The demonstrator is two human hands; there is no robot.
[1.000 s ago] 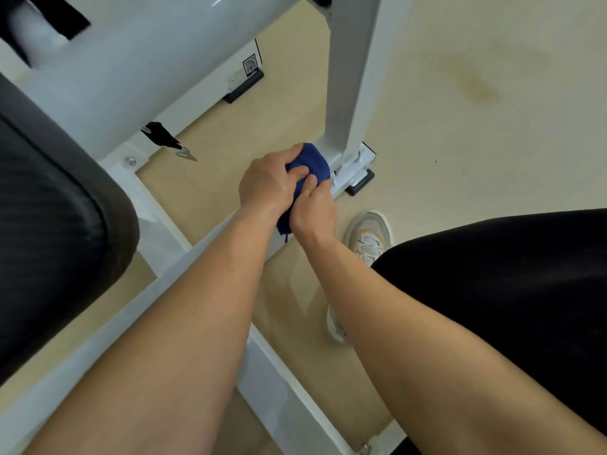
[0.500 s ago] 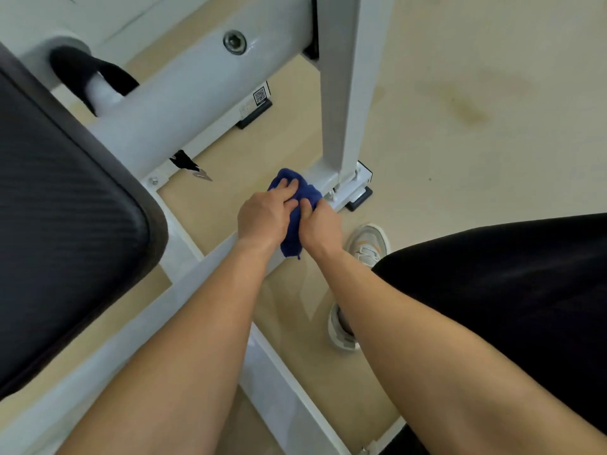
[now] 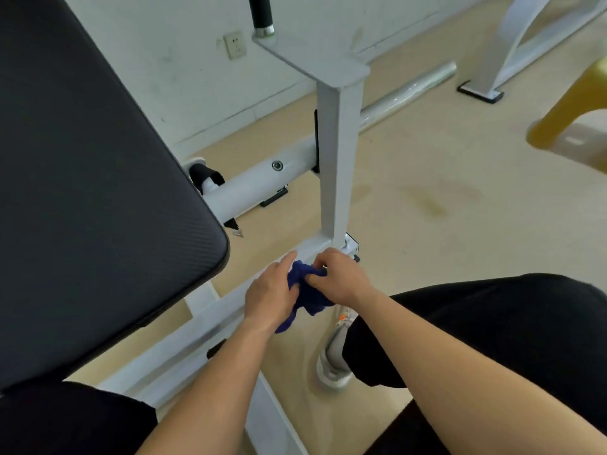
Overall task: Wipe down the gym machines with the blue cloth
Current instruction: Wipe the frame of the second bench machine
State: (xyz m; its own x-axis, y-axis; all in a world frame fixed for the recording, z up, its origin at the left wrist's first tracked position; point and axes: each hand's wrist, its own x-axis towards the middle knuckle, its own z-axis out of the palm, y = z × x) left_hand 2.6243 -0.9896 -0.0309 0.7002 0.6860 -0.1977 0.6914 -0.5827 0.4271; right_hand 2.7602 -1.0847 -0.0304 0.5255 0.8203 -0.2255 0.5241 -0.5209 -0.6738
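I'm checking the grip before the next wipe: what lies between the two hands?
The bunched blue cloth lies between the left hand and right hand, both holding it just over the white frame bar. The head view shows this.

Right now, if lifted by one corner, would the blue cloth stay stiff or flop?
Probably flops: the blue cloth is bunched between left hand and right hand, with a tail drooping below. Likely light, since fingers alone gather it. Unlikely to roll, being crumpled.
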